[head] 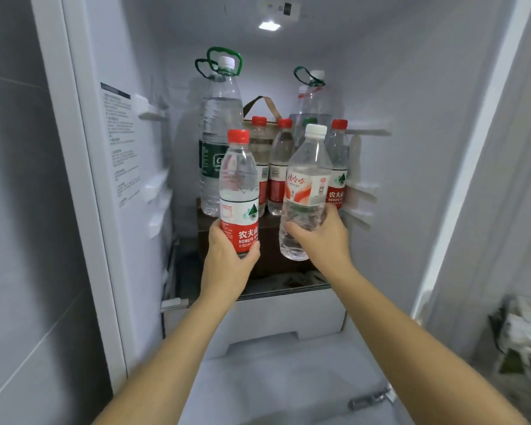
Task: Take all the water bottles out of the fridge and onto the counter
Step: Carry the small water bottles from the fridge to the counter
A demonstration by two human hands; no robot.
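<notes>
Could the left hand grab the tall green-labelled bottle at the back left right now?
Probably not yet. The left hand grips a red-capped bottle, held partly in front of the tall green-labelled bottle. With that one set down, nothing else seems to block its front.

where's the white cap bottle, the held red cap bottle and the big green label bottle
white cap bottle [307, 185], head view, on its label
held red cap bottle [239, 176], head view, clear body
big green label bottle [219, 118], head view, clear upper body
</notes>
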